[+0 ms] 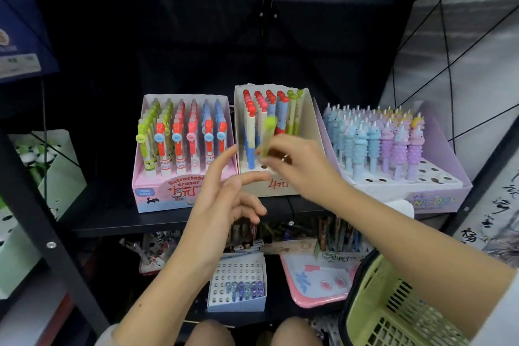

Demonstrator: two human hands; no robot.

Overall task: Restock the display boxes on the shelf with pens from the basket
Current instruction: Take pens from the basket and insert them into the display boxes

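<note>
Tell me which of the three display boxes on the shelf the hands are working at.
The middle white box, marked 4元. The right hand holds a green pen over it; the pink eraser box and purple unicorn box stand untouched.

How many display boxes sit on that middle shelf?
3: pink box at left, white box in the middle behind the hands, lilac unicorn box at right.
</note>
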